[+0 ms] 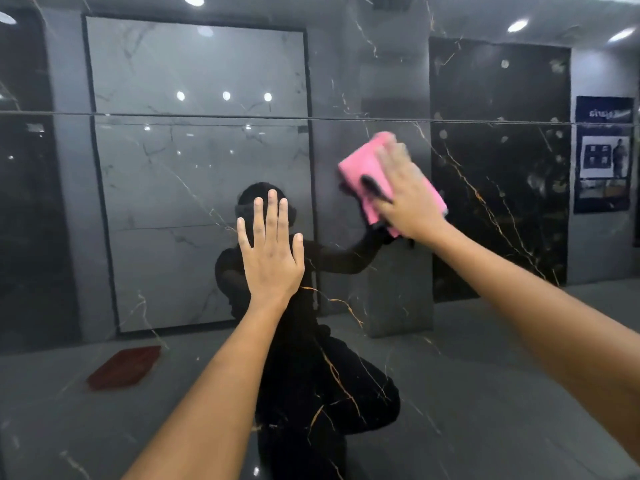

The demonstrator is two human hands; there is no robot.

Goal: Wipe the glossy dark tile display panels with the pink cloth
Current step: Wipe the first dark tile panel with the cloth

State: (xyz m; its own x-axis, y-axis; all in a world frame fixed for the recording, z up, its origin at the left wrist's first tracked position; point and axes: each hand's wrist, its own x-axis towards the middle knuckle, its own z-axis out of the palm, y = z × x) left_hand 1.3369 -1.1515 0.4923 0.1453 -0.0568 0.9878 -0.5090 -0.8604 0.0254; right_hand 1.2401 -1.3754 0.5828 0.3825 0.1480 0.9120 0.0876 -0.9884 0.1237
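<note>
A glossy dark tile panel [467,358] with gold veins fills the view and mirrors the room behind me. My right hand [408,195] presses a folded pink cloth [360,168] flat against the panel, right of centre, just below a horizontal seam [346,118] between panels. The fingers lie spread over the cloth and look slightly blurred. My left hand [272,251] rests flat on the panel at centre, fingers straight and spread, holding nothing. My dark reflection shows behind both hands.
The reflection shows grey marble display slabs, a dark veined slab at right, a poster [604,154] at far right, ceiling lights, and a red mat [124,367] on the floor at lower left.
</note>
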